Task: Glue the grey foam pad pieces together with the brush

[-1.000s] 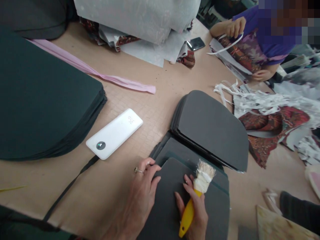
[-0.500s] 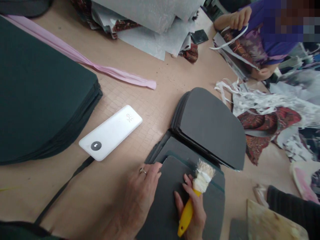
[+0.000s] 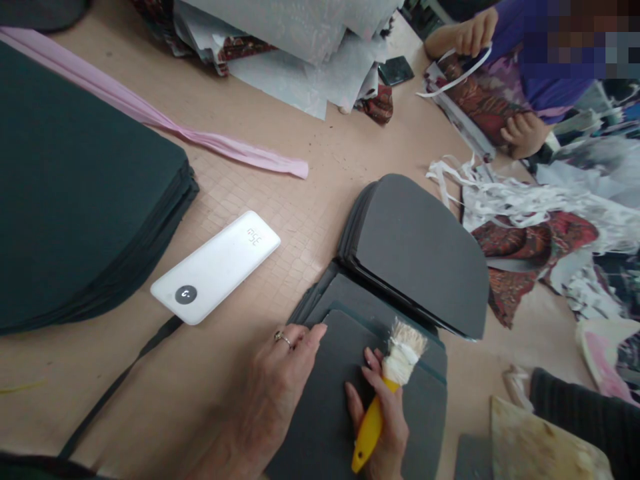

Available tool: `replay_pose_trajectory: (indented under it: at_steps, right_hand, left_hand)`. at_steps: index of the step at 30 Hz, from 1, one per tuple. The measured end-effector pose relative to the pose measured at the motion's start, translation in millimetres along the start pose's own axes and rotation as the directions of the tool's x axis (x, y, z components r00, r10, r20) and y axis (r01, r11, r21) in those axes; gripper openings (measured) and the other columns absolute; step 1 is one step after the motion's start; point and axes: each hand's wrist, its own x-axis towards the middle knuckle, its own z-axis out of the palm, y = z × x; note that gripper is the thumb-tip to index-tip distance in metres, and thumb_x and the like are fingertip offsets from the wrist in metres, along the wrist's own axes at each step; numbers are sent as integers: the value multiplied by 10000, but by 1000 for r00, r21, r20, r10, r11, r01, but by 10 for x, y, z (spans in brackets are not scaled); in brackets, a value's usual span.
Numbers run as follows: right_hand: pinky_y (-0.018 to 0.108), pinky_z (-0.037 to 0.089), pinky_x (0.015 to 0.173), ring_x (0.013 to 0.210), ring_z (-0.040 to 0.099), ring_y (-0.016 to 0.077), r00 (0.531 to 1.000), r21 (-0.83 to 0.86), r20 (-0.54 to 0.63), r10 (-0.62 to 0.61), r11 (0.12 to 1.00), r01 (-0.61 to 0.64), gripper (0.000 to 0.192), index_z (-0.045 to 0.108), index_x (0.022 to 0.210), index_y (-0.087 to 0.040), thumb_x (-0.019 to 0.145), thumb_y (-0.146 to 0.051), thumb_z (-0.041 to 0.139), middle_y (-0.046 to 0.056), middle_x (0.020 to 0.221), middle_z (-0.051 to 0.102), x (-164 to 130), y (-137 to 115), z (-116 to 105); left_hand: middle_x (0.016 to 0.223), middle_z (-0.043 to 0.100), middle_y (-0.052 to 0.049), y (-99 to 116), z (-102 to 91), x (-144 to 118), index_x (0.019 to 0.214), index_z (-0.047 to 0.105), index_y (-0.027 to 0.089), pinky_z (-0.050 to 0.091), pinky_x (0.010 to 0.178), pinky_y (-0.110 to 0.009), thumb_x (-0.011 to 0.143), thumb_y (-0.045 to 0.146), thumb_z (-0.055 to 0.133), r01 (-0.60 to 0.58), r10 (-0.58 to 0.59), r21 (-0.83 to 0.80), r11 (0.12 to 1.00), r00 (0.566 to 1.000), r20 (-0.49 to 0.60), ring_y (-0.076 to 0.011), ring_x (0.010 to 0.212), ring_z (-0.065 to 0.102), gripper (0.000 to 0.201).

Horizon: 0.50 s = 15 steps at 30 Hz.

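My right hand (image 3: pixel 393 427) holds a paintbrush (image 3: pixel 370 427) with a yellow handle, its bristles coated in something white and pointing away from me. Its fingertips rest on a dark grey panel (image 3: pixel 333 393) that lies on top of other dark panels. At that panel's left edge, my left hand (image 3: pixel 280 380), with a ring on one finger, has its fingers curled and its thumb laid along the corner; the fingertips are partly hidden. Just beyond the panel sits a stack of rounded dark grey pieces (image 3: pixel 420 247).
A white power bank (image 3: pixel 217 267) with a dark cable lies left of my hands. Large dark green panels (image 3: pixel 85 193) are stacked at the left, beside a pink fabric strip (image 3: pixel 225 143). A stained board (image 3: pixel 545 440) is at lower right. Across the table, a person's hands (image 3: pixel 473 33) handle patterned cloth.
My hands and the brush keep nearly the same pose on the panel. The view has shifted slightly. Across the table, the person's lower hand now lies over the patterned cloth.
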Motion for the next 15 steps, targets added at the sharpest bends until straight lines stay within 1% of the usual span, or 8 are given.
replay_pose_trajectory:
  at_steps: [5, 10, 15]
  right_hand:
    - [411, 440, 872, 1101, 545, 263, 1000, 26, -11, 0, 1000, 0, 278, 558, 1041, -152, 779, -199, 637, 151, 1127, 615, 8, -16, -4]
    - [402, 454, 852, 1109, 542, 260, 1000, 16, -8, 1, 1000, -1, 299, 556, 1058, -163, 772, -191, 639, 138, 1131, 616, 8, -7, -9]
    - [408, 459, 850, 1119, 536, 261, 1000, 36, -5, 28, 999, -28, 305, 551, 1065, -166, 772, -181, 636, 138, 1145, 610, 7, -10, 0]
  left_hand:
    - [869, 621, -26, 6, -11, 10, 1149, 532, 194, 542, 676, -242, 848, 82, 494, 2, -2, 19, 1000, 1000, -4, -124, 744, 600, 324]
    - [871, 615, -29, -10, 5, -1, 1154, 544, 197, 538, 684, -233, 854, 75, 475, -45, 45, 41, 998, 999, 4, -122, 758, 597, 331]
    - [884, 602, -30, -14, 20, -16, 1169, 545, 213, 528, 651, -230, 851, 79, 488, -14, 13, 45, 999, 1000, 21, -122, 752, 593, 350]
